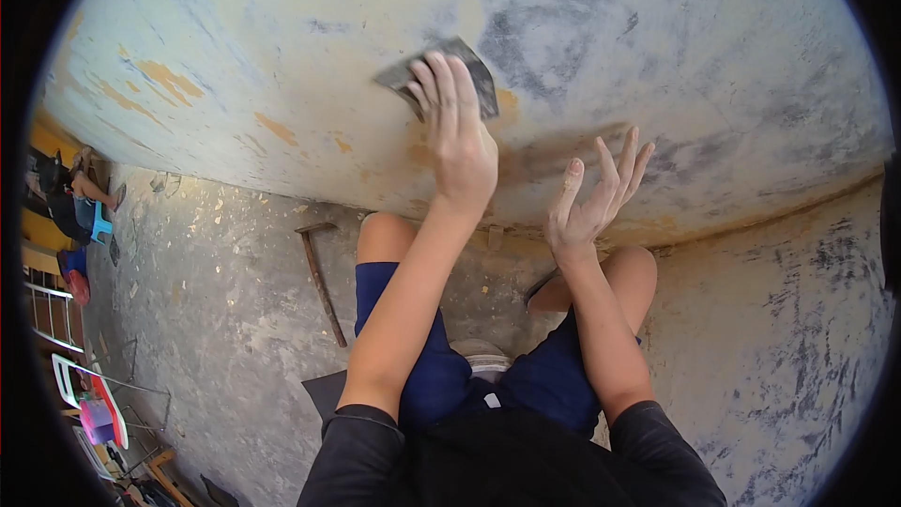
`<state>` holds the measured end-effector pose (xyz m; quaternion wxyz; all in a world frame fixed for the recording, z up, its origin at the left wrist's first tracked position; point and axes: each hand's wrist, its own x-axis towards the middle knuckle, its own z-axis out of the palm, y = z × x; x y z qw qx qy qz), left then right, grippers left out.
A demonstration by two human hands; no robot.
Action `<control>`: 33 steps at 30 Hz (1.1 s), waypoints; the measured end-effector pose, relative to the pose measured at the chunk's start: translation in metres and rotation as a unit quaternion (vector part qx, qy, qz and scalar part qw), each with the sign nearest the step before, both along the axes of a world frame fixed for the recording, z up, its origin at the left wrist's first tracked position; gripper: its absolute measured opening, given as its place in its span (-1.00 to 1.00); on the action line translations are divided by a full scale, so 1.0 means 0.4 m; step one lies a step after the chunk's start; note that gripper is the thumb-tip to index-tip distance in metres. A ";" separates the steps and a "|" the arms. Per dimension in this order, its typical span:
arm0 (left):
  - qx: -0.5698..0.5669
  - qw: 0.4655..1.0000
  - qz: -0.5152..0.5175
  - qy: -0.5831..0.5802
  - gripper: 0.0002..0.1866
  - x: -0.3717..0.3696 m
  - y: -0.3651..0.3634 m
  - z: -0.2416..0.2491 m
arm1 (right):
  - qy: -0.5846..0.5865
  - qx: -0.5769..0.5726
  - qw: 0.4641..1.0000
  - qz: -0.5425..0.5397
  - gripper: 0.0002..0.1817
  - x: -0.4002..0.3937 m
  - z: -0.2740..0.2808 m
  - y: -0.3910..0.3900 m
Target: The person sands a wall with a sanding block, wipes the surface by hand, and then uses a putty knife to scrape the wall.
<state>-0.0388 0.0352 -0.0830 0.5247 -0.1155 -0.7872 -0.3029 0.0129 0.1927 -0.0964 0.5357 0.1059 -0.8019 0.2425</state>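
Note:
My left hand presses a dark grey sheet of sandpaper flat against the wall, fingers together over it and the sheet's corners sticking out around them. A little blur shows at the sheet's left edge. The wall is pale, with grey-blue smudges and patches of ochre showing through. To the right and lower, my right hand holds nothing; its dusty fingers are spread and point up near the wall, where a shadow falls beside them. Both forearms reach up over my bent knees.
On the concrete floor, a hammer lies left of my knee. A side wall with dark marks stands at the right. Far left, a person sits on a blue stool, near a white chair and a pink container.

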 end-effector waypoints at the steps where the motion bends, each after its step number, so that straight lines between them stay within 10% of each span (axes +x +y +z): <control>1: -0.015 1.000 -0.004 -0.006 -0.31 0.002 0.011 -0.029 | -0.002 0.000 1.000 0.000 -0.61 0.006 -0.004 -0.001; 33: -0.028 0.999 -0.028 0.005 -0.31 -0.001 0.023 -0.038 | 0.021 0.071 0.996 -0.046 -0.33 -0.065 -0.014 0.008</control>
